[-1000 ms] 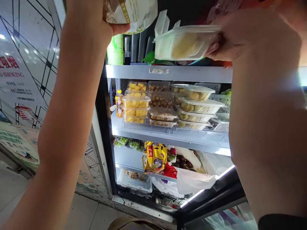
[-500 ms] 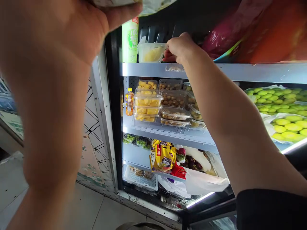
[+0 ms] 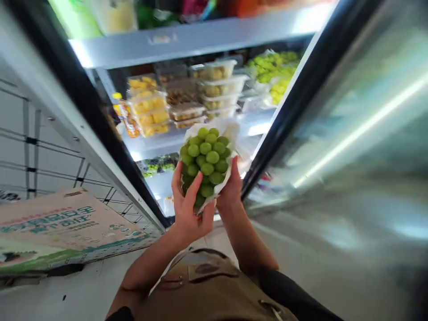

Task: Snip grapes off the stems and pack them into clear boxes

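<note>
As they sit mid-frame, green grapes (image 3: 206, 156): in white wrapping (image 3: 226, 125).
Left hand (image 3: 189, 214): fingers partly spread, clasping grapes.
Right hand (image 3: 230, 192): fingers half-hidden, gripping wrapping.

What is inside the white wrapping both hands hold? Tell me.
Green grapes show in the white wrapping, some covered by the left hand. Whatever lies beneath the visible grapes is hidden.

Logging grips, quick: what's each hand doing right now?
Left hand: holding the bunch of green grapes.
Right hand: holding the same bunch at its white wrapper.
</note>
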A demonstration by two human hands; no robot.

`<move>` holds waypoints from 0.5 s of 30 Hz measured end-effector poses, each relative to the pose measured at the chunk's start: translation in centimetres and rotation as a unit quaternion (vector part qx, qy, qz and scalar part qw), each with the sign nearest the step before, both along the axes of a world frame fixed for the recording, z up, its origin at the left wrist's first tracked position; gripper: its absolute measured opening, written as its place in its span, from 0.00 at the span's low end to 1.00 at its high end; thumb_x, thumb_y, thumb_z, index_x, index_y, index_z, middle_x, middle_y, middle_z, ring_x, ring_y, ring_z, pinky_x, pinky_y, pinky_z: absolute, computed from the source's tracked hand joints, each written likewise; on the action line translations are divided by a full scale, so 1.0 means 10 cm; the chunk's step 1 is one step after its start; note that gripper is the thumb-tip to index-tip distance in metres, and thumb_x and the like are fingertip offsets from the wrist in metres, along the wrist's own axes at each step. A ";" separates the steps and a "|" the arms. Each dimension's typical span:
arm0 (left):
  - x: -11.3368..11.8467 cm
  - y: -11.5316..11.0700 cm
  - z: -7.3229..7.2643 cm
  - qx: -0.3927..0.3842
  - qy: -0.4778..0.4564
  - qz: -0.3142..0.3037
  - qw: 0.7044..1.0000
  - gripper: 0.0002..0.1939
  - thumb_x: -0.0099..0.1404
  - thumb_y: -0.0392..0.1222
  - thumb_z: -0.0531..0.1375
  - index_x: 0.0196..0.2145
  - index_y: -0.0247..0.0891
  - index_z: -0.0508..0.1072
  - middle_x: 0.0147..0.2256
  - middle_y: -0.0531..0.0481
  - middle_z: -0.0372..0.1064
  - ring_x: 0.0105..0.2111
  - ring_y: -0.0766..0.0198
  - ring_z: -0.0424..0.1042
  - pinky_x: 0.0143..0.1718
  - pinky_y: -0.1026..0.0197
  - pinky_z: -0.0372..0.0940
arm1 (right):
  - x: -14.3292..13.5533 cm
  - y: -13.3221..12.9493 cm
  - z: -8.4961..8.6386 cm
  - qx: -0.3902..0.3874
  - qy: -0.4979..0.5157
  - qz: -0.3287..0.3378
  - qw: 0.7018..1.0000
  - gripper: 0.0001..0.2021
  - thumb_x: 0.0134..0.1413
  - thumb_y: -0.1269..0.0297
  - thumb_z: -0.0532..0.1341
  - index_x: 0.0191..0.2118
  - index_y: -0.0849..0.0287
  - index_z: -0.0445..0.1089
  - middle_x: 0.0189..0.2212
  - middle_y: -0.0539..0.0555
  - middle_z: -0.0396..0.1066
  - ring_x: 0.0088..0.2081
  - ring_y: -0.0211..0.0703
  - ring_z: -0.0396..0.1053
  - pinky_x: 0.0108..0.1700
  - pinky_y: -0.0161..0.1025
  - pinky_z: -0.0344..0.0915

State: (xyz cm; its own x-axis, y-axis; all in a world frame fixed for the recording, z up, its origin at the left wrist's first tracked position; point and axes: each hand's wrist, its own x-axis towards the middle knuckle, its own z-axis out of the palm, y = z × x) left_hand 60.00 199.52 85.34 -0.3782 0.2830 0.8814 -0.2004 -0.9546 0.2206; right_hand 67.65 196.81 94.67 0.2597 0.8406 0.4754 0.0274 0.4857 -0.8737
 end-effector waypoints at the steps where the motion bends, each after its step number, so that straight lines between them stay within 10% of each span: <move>1: 0.11 -0.08 -0.19 0.011 0.023 0.000 1.000 0.34 0.75 0.41 0.64 0.75 0.44 0.65 0.80 0.33 0.46 0.79 0.34 0.54 0.74 0.30 0.62 | 0.09 -0.08 -0.15 -0.003 0.034 -0.019 0.999 0.35 0.58 0.25 0.60 0.58 0.44 0.79 0.56 0.54 0.82 0.73 0.63 0.67 0.70 0.65 0.70; 7: 0.11 -0.74 -0.87 0.079 0.123 -0.118 0.982 0.34 0.74 0.57 0.67 0.70 0.39 0.70 0.75 0.28 0.55 0.74 0.33 0.62 0.70 0.31 0.66 | 0.35 -1.05 -0.89 -0.001 0.179 -0.102 0.978 0.30 0.55 0.29 0.63 0.53 0.44 0.80 0.56 0.51 0.82 0.74 0.57 0.65 0.71 0.60 0.70; 15: -0.37 -1.27 -1.01 0.078 0.188 -0.279 0.939 0.17 0.77 0.44 0.66 0.60 0.42 0.78 0.44 0.46 0.78 0.39 0.62 0.77 0.36 0.61 0.74 | -0.09 -2.25 -1.55 0.069 0.275 -0.170 0.944 0.33 0.50 0.31 0.67 0.60 0.38 0.76 0.57 0.46 0.82 0.73 0.59 0.67 0.70 0.65 0.70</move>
